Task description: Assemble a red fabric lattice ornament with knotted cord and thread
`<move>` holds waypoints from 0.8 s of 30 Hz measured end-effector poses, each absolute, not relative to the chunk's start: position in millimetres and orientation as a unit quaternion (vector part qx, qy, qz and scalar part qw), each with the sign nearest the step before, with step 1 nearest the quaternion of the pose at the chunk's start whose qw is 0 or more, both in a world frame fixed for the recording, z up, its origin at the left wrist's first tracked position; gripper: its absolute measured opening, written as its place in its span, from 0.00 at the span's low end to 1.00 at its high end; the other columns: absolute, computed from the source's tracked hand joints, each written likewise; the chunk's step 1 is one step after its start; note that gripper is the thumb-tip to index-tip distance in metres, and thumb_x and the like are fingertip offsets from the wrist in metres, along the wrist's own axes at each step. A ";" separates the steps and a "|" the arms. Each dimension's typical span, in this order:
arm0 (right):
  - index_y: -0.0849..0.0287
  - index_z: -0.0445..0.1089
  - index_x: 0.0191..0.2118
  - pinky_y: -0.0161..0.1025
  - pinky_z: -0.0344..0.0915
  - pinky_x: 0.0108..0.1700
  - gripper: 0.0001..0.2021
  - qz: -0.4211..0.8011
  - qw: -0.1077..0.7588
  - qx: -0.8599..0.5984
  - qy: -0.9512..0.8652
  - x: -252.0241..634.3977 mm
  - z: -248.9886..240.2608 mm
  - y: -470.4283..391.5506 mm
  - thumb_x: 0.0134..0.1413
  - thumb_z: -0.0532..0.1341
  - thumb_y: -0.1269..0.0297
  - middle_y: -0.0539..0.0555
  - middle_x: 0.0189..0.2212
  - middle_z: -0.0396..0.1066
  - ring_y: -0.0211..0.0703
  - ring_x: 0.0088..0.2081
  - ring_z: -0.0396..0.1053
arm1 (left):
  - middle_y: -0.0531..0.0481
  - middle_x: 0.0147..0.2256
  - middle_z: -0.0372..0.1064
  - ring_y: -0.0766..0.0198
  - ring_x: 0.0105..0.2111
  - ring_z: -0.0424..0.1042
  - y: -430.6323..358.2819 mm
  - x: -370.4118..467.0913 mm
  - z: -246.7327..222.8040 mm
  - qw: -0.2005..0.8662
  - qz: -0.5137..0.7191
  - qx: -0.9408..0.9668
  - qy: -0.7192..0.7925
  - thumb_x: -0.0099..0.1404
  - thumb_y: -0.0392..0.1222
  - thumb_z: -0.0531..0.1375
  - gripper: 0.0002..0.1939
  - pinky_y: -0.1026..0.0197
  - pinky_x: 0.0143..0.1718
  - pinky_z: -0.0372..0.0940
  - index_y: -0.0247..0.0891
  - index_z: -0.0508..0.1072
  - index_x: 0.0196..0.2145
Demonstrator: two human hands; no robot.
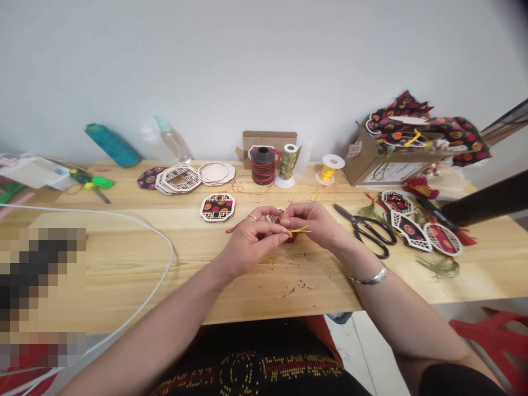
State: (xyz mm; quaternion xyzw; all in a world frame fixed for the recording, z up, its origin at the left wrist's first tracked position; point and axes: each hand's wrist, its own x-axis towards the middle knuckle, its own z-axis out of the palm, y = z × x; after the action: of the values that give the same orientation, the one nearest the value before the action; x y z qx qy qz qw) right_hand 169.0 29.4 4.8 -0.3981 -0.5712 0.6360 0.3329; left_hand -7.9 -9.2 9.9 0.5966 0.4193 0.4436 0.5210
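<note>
Above the middle of the wooden table, my two hands meet. The thumb and fingers of my left hand (256, 236) are pinched on a thin yellow cord (303, 229), whose loose ends point right. My right hand (309, 221) is closed against the left fingertips on a small red piece, mostly hidden by the fingers. Just behind the fingers shows part of a pale cut-out wooden piece (273, 215). Left of my hands lies a wooden lattice ornament with patterned fabric (217, 208). Black-handled scissors (369, 228) rest to the right of my right hand.
Along the back stand a dark red cord spool (263, 168), a gold thread spool (288, 165) and a yellow cord spool (328, 170). A cardboard box (377, 159) with fabric is at right. Finished ornaments (412, 231) lie right; a white cable (165, 242) crosses the left.
</note>
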 end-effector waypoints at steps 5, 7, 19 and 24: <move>0.62 0.70 0.27 0.34 0.59 0.28 0.15 0.633 0.395 -0.411 -0.524 170.6 6.8 31.4 0.42 0.70 0.54 0.48 0.22 0.69 0.32 0.24 0.63 | 0.44 0.43 0.69 0.67 0.37 0.69 -6.8 -6.8 8.6 0.590 0.491 0.476 0.430 0.49 0.31 0.71 0.04 0.69 0.31 0.64 0.36 0.81 0.25; 0.61 0.70 0.25 0.33 0.54 0.25 0.15 0.619 0.432 -0.417 -0.505 169.6 7.2 32.1 0.42 0.69 0.54 0.45 0.18 0.64 0.30 0.21 0.57 | 0.46 0.40 0.69 0.76 0.23 0.60 -2.3 -9.1 6.4 0.656 0.492 0.371 0.435 0.50 0.35 0.70 0.05 0.71 0.19 0.54 0.35 0.81 0.28; 0.60 0.78 0.39 0.37 0.65 0.34 0.15 0.617 0.371 -0.389 -0.574 154.2 -8.4 23.3 0.45 0.69 0.58 0.53 0.33 0.74 0.37 0.32 0.68 | 0.54 0.24 0.64 0.80 0.16 0.55 5.2 -11.4 5.3 0.792 0.452 0.157 0.380 0.52 0.29 0.67 0.06 0.76 0.14 0.47 0.29 0.73 0.27; 0.62 0.78 0.36 0.36 0.64 0.34 0.16 0.661 0.325 -0.347 -0.580 154.6 -1.0 20.9 0.45 0.70 0.55 0.53 0.30 0.74 0.36 0.30 0.67 | 0.54 0.23 0.64 0.81 0.15 0.55 4.0 -10.3 4.7 0.803 0.441 0.163 0.368 0.53 0.30 0.67 0.06 0.77 0.13 0.45 0.29 0.74 0.29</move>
State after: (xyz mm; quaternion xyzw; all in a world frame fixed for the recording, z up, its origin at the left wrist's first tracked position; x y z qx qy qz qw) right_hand 154.6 20.9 -1.0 -0.3471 -0.5799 0.6614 0.3253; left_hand -10.3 4.0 4.7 0.1627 0.3677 0.4407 0.8026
